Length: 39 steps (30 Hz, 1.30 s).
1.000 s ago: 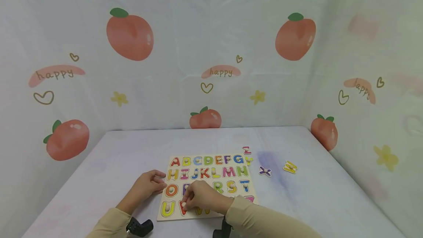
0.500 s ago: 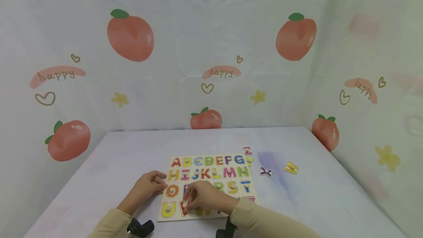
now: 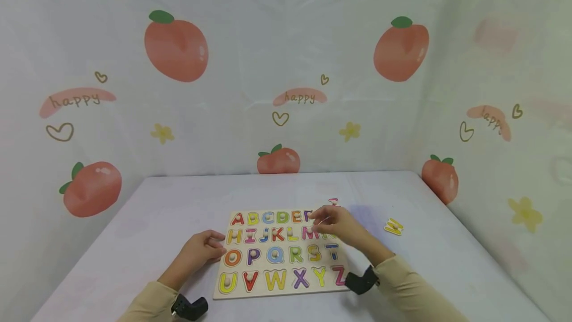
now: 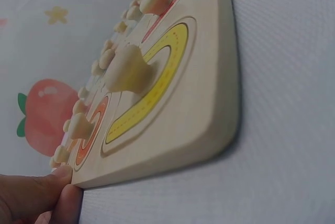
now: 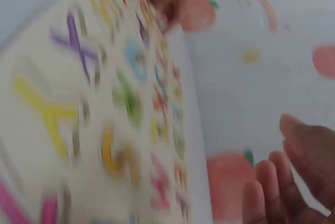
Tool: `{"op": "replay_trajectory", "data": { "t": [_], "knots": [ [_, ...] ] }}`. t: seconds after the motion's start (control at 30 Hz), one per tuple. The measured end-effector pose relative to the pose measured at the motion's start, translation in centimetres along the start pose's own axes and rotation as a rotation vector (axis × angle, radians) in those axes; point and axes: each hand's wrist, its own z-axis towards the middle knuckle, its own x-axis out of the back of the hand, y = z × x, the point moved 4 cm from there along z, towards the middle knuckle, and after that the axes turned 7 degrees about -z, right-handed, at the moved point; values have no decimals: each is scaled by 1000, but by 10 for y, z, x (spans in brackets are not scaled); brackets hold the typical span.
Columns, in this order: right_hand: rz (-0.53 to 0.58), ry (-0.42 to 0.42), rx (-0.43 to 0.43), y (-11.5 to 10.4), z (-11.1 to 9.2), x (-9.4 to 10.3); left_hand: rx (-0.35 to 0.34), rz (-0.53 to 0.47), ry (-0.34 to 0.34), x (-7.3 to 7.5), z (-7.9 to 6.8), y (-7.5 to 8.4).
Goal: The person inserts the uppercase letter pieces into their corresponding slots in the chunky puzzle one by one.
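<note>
A wooden alphabet puzzle board (image 3: 261,266) lies on the table, with knobbed letters filling its rows from A on. The red V piece (image 3: 250,282) sits in its slot; beside it the printed W, X, Y and Z slots show no knobs. My left hand (image 3: 196,255) touches the board's left edge with relaxed fingers; in the left wrist view its fingertips (image 4: 62,174) are right at the edge. My right hand (image 3: 337,223) is over the board's upper right, fingers loosely bent around nothing. It hides the G and the loose Y; the pink Z piece (image 3: 333,201) peeks out behind it.
A loose yellow W piece (image 3: 393,226) lies on the white table (image 3: 178,202) to the right. The loose X is mostly behind my right wrist. A printed cloth wall (image 3: 223,113) stands behind the table. Each wrist carries a black camera (image 3: 189,308).
My right hand has let go of the V's knob, leaving V in its slot, and has swung up and right toward the loose letters. The left hand stays put.
</note>
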Motion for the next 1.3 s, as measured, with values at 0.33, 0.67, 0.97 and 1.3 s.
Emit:
{"op": "replay_trajectory", "data": {
  "t": [0.33,0.67,0.97,1.3],
  "knots": [
    [-33,321,-116,80,-29,94,-6,17,-5,0,2,0],
    [-215,328,-295,134,-57,125,-1,12,-2,0,1,1],
    [-206,212,-411,159,-62,131,1,1,-3,0,-2,4],
    [-255,114,-350,158,-61,136,-5,-3,1,0,-2,3]
  ]
}}
